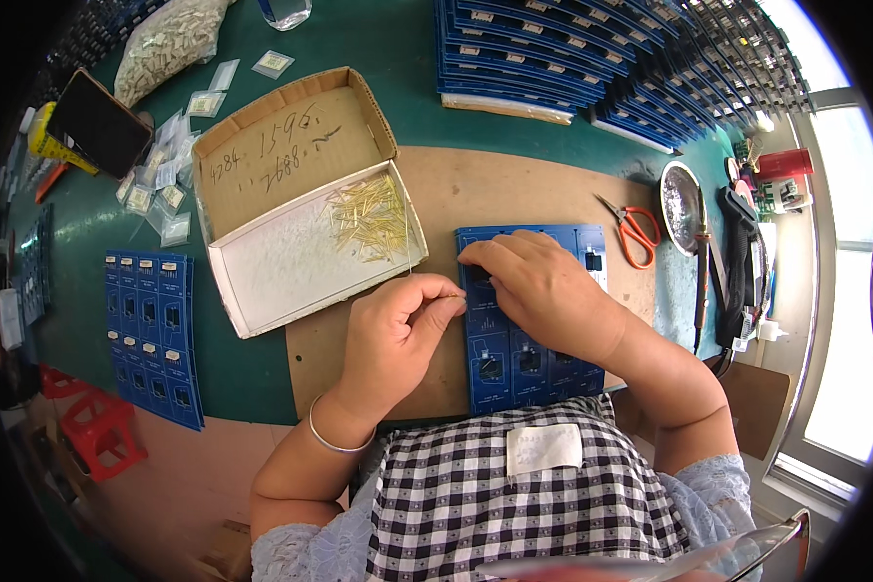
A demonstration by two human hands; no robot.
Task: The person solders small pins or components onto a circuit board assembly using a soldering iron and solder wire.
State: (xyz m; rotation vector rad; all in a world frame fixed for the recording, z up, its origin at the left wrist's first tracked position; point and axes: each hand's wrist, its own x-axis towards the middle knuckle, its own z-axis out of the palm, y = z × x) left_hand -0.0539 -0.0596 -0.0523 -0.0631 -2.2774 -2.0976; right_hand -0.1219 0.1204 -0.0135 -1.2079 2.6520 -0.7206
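Two hands, both at one blue board panel [529,335] lying on a brown sheet [436,184] in front of the person; can't tell if there are more panels under it. Left hand [398,330]: thumb and forefinger pinched together at the panel's left edge, whatever sits between them too small to tell. Right hand [553,291]: palm down over the panel's upper part, fingers bent; fingertips partly hidden, can't tell if they grip anything.

Counts: one cardboard box [281,276], flap raised, left of the panel, holding one loose heap of yellow pins [369,218], too many to count. One pair of orange-handled scissors [635,238] on the sheet, blades apart. One round metal dish [679,204], one soldering iron [703,276] across its right side. One blue board stack [150,335] at left, eight white connectors showing on top. Board racks at the back, uncountable. One big bag of white parts [170,44], one pile of small clear packets [160,175] overlapping, one dark phone-like slab [97,121] leaning at the far left of the green counter [378,58]. Two red stools [107,435] on the floor, lower left.

In the way: right hand hides the panel's upper middle, right forearm crosses its right side, checked apron [456,495] meets its near edge.
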